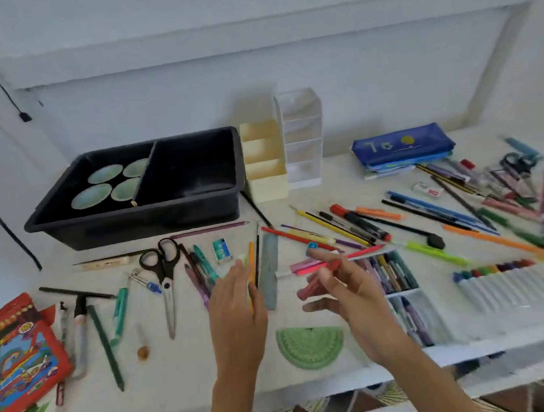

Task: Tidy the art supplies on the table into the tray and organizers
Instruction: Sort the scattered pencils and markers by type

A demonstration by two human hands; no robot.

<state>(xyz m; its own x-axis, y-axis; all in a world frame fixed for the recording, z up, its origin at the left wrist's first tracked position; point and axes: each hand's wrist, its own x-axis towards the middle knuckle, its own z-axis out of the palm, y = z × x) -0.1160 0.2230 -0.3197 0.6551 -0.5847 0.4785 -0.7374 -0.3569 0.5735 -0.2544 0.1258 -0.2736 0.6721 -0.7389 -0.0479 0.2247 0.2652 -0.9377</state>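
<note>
My left hand (237,305) lies flat over an orange pencil (252,267) near the table's middle, fingers closed along it. My right hand (344,285) is raised just right of it, pinching a bundle of pink and red pens (316,264) that stick out to the left. A black two-part tray (198,209) stands at the back left with several green dishes (104,173) in its left half. Beside it stand a cream organizer (266,173) and a clear organizer (302,136). Pencils and markers (365,226) lie scattered to the right.
Black scissors (163,266), a grey ruler (270,272) and a green protractor (310,345) lie close to my hands. A red crayon box (16,356) sits at the left edge, a row of markers (504,283) and a crayon case (393,274) at right, a blue pouch (404,146) behind.
</note>
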